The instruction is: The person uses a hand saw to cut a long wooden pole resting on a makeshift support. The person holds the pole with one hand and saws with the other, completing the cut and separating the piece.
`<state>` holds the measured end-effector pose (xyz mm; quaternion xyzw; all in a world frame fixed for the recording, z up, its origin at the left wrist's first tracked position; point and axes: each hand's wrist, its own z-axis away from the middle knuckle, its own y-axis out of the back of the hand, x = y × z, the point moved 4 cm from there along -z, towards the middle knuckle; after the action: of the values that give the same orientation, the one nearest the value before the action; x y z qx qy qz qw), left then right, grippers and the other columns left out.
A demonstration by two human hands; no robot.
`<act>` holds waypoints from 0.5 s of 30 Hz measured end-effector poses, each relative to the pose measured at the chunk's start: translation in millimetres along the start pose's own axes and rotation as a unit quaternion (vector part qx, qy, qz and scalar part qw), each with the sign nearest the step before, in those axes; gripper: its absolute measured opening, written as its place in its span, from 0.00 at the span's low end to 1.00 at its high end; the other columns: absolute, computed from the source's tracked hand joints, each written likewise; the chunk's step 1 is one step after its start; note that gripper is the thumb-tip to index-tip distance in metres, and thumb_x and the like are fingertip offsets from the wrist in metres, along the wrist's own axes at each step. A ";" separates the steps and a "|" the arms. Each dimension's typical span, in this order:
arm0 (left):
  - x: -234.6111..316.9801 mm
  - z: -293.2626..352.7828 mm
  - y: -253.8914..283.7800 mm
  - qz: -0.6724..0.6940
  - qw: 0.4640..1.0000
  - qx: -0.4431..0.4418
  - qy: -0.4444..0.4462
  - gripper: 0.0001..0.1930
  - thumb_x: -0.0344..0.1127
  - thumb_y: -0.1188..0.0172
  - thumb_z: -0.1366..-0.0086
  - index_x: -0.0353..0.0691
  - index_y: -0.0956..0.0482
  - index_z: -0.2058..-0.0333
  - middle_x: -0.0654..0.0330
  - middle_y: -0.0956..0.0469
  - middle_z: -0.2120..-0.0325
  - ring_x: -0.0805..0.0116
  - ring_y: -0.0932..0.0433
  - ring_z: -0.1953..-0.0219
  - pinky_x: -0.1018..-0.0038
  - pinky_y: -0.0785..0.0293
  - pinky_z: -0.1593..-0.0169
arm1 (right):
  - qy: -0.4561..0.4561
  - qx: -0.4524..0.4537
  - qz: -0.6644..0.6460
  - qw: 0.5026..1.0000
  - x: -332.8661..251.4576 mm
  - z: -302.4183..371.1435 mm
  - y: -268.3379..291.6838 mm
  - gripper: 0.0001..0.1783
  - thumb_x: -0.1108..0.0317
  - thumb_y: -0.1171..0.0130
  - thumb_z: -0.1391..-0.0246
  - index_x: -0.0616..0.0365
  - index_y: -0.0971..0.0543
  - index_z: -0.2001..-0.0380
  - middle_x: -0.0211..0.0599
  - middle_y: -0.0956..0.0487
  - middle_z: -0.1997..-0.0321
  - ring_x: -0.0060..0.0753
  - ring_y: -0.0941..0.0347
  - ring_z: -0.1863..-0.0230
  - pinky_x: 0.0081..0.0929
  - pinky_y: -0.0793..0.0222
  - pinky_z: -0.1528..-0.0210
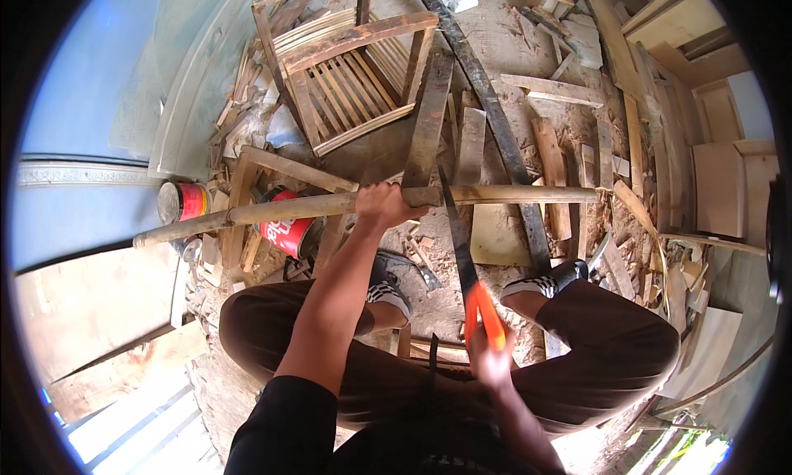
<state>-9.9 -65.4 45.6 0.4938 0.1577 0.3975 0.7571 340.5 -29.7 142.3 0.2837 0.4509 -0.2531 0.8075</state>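
A long round wooden pole (305, 207) lies crosswise in front of me, above a wooden board (429, 124) and a long dark beam (495, 116). My left hand (381, 205) is wrapped round the pole near its middle. To the right of that hand, the dark blade of a handsaw (462, 248) crosses the pole, its tip pointing away from me. My right hand (492, 358), slightly blurred, grips the saw's orange handle between my knees. How deep the teeth sit in the wood, if at all, cannot be made out.
A slatted wooden chair frame (359, 63) lies at the far left. Red tins (289, 236) stand under the pole's left part. Wood offcuts (553, 174) and chips litter the floor around my feet. Boards and panels (718, 186) lean along the right side; a blue wall (82, 87) is at left.
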 end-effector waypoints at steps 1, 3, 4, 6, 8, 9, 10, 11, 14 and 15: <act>-1.4 1.8 0.4 0.002 1.000 0.006 0.000 0.49 0.86 0.37 0.54 0.39 0.10 0.58 0.50 0.12 0.58 0.54 0.13 0.51 0.61 0.21 0.46 | 0.020 0.006 -0.013 1.000 -2.6 -37.2 -16.7 0.14 0.74 0.44 0.41 0.69 0.20 0.53 0.34 0.22 0.69 0.20 0.30 0.69 0.27 0.33 0.68; 2.1 -3.7 -4.1 0.003 1.000 0.013 -0.005 0.49 0.86 0.38 0.54 0.39 0.10 0.58 0.49 0.12 0.58 0.53 0.13 0.50 0.61 0.21 0.46 | 0.061 0.020 -0.034 0.997 -8.5 -82.1 -33.3 0.08 0.75 0.44 0.41 0.66 0.21 0.60 0.33 0.25 0.72 0.21 0.33 0.69 0.29 0.34 0.69; -2.1 -5.9 -1.9 -0.004 1.000 0.018 -0.006 0.50 0.86 0.39 0.53 0.39 0.10 0.58 0.49 0.12 0.58 0.53 0.13 0.50 0.61 0.21 0.46 | 0.084 0.017 -0.047 0.995 -11.6 -90.8 -38.2 0.06 0.75 0.44 0.41 0.65 0.22 0.61 0.33 0.26 0.73 0.22 0.33 0.69 0.30 0.34 0.69; -8.2 3.6 -6.4 -0.008 1.000 0.013 0.000 0.50 0.87 0.39 0.54 0.39 0.10 0.58 0.49 0.12 0.58 0.53 0.13 0.51 0.61 0.21 0.45 | 0.088 0.018 -0.040 0.995 -4.4 -32.9 -18.7 0.15 0.76 0.45 0.40 0.69 0.20 0.51 0.37 0.21 0.66 0.24 0.29 0.65 0.30 0.30 0.63; -8.3 -1.5 -1.1 -0.010 1.000 0.021 0.000 0.50 0.87 0.39 0.54 0.40 0.10 0.58 0.49 0.12 0.58 0.53 0.13 0.51 0.61 0.21 0.45 | 0.090 0.015 -0.030 0.995 -5.0 22.9 5.5 0.20 0.76 0.45 0.38 0.72 0.21 0.44 0.42 0.18 0.60 0.27 0.26 0.59 0.30 0.28 0.57; -7.9 -1.4 -1.8 -0.011 1.000 0.020 0.001 0.50 0.87 0.39 0.54 0.40 0.10 0.57 0.49 0.12 0.58 0.53 0.13 0.51 0.61 0.21 0.45 | 0.071 0.002 -0.034 0.997 -11.3 39.8 17.0 0.21 0.76 0.45 0.37 0.73 0.22 0.43 0.44 0.18 0.57 0.30 0.24 0.55 0.31 0.27 0.54; -10.0 0.1 -2.6 -0.013 1.000 0.018 0.005 0.50 0.87 0.39 0.54 0.40 0.10 0.57 0.49 0.12 0.58 0.53 0.13 0.52 0.61 0.21 0.45 | 0.031 -0.022 -0.037 0.999 -17.0 54.5 26.3 0.21 0.76 0.44 0.36 0.74 0.23 0.41 0.46 0.17 0.53 0.32 0.23 0.51 0.31 0.26 0.50; -8.5 0.6 -2.5 -0.010 1.000 0.008 0.008 0.50 0.87 0.39 0.55 0.41 0.10 0.57 0.49 0.12 0.58 0.52 0.13 0.52 0.60 0.21 0.45 | 0.013 -0.032 -0.033 0.999 -19.6 59.9 29.3 0.22 0.75 0.44 0.35 0.75 0.24 0.40 0.49 0.16 0.50 0.34 0.21 0.47 0.32 0.25 0.46; 0.2 -1.8 2.6 -0.003 1.000 0.002 0.006 0.50 0.87 0.38 0.55 0.42 0.10 0.57 0.48 0.12 0.58 0.51 0.13 0.53 0.60 0.20 0.46 | 0.083 0.003 0.029 0.996 -10.9 9.3 4.9 0.20 0.76 0.44 0.37 0.75 0.24 0.43 0.45 0.17 0.56 0.30 0.21 0.53 0.30 0.25 0.51; 1.1 -0.7 2.6 -0.002 1.000 0.013 0.005 0.50 0.87 0.38 0.55 0.42 0.10 0.57 0.48 0.12 0.58 0.51 0.13 0.53 0.60 0.20 0.46 | 0.111 0.014 0.012 0.994 -12.3 -31.8 -13.5 0.17 0.76 0.44 0.39 0.72 0.23 0.48 0.42 0.19 0.61 0.28 0.24 0.58 0.30 0.27 0.56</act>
<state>-10.8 -63.6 47.8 0.5012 0.1674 0.3968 0.7505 307.1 -15.6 136.2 0.3266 0.5309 -0.2170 0.7513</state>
